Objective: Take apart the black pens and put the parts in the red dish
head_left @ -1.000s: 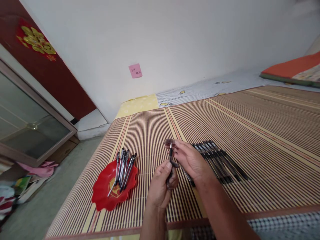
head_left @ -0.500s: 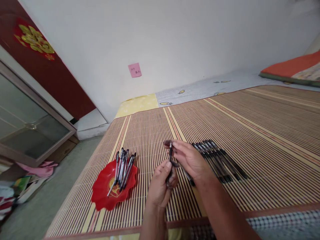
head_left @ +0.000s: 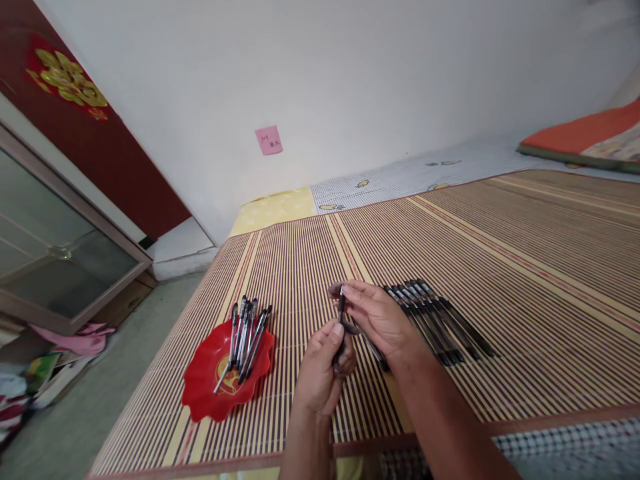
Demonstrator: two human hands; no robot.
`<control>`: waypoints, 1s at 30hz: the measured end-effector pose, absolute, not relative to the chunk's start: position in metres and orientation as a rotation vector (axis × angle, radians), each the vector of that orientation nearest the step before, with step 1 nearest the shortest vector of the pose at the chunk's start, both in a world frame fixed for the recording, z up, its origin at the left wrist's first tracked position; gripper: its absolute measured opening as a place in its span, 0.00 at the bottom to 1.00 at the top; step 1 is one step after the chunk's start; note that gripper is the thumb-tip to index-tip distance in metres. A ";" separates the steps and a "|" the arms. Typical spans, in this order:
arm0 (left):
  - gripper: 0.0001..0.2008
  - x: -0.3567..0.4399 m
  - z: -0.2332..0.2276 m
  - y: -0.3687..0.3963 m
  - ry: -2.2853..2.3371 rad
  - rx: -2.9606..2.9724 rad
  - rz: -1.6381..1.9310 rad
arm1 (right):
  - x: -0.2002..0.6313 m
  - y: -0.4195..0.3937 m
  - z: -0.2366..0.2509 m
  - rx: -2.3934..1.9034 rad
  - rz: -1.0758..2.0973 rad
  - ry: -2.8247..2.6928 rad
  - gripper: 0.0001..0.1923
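Observation:
A black pen point(head_left: 341, 308) stands nearly upright between my hands, above the striped mat. My left hand point(head_left: 317, 367) is closed around its lower part. At the upper end, my right hand point(head_left: 377, 317) pinches the pale pen tip between thumb and fingers; whether a small part is also held there, I cannot tell. Several black pens point(head_left: 437, 327) lie side by side on the mat to the right of my right hand. Another pen point(head_left: 379, 355) lies partly hidden beneath that hand. Left of my hands, a red scalloped dish point(head_left: 203, 373) holds several clear-barrelled pens point(head_left: 246, 340) with dark ends.
The striped mat point(head_left: 295, 267) covers a bed that runs along a white wall point(head_left: 380, 80). Folded orange bedding point(head_left: 580, 137) lies at the far right. On the left, a glass-panelled frame point(head_left: 65, 253) leans above the floor, near a pink cloth point(head_left: 80, 339).
Both hands stay almost in place on the pen. The right fingertips have shifted slightly at its upper end. The view has moved very little.

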State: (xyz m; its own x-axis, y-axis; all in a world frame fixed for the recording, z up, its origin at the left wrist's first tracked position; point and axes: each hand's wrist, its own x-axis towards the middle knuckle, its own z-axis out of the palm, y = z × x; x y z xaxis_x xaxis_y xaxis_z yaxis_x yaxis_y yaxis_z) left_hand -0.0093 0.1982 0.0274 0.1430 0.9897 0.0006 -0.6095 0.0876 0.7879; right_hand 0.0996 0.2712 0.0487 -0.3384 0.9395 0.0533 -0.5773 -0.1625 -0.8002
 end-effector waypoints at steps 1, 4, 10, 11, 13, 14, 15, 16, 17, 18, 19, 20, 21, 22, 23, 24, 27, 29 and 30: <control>0.15 -0.009 0.028 0.198 0.659 0.751 1.324 | 0.100 0.271 0.048 -0.574 1.733 -0.906 0.10; 0.14 -0.008 0.028 0.199 0.732 0.774 1.342 | 0.099 0.273 0.046 -0.575 1.721 -0.884 0.10; 0.18 -0.006 0.026 0.201 0.997 0.881 1.448 | 0.100 0.275 0.046 -0.592 1.693 -0.904 0.10; 0.18 -0.005 0.025 0.201 1.051 0.901 1.469 | 0.100 0.275 0.046 -0.597 1.682 -0.913 0.10; 0.19 -0.004 0.023 0.200 1.139 0.932 1.503 | 0.099 0.275 0.047 -0.593 1.655 -0.926 0.10; 0.19 -0.003 0.023 0.200 1.170 0.943 1.514 | 0.098 0.275 0.047 -0.587 1.641 -0.929 0.10; 0.18 -0.003 0.022 0.200 1.194 0.955 1.518 | 0.097 0.275 0.046 -0.581 1.628 -0.931 0.10; 0.18 -0.002 0.022 0.199 1.215 0.974 1.519 | 0.096 0.275 0.046 -0.579 1.617 -0.934 0.10; 0.17 -0.002 0.022 0.199 1.238 1.001 1.523 | 0.095 0.275 0.045 -0.579 1.606 -0.943 0.10; 0.17 -0.003 0.022 0.199 1.265 1.031 1.534 | 0.094 0.276 0.043 -0.586 1.586 -0.954 0.10; 0.16 -0.004 0.022 0.199 1.294 1.053 1.556 | 0.094 0.277 0.042 -0.596 1.561 -0.972 0.10; 0.16 -0.005 0.022 0.200 1.319 1.053 1.587 | 0.095 0.279 0.041 -0.616 1.523 -1.000 0.11; 0.16 -0.008 0.023 0.201 1.337 1.031 1.622 | 0.097 0.281 0.040 -0.655 1.462 -1.044 0.11; 0.16 -0.011 0.023 0.202 1.344 0.989 1.654 | 0.100 0.283 0.038 -0.717 1.372 -1.116 0.12; 0.16 -0.015 0.023 0.203 1.340 0.937 1.678 | 0.104 0.285 0.037 -0.805 1.250 -1.216 0.13; 0.17 -0.019 0.023 0.204 1.327 0.884 1.696 | 0.107 0.286 0.036 -0.912 1.100 -1.340 0.15; 0.18 -0.029 0.023 0.206 1.260 0.764 1.739 | 0.111 0.286 0.031 -1.233 0.628 -1.762 0.21; 0.19 -0.032 0.023 0.206 1.219 0.707 1.762 | 0.107 0.283 0.028 -1.392 0.436 -1.971 0.22; 0.20 -0.032 0.023 0.206 1.205 0.692 1.765 | 0.104 0.282 0.026 -1.451 0.380 -2.050 0.22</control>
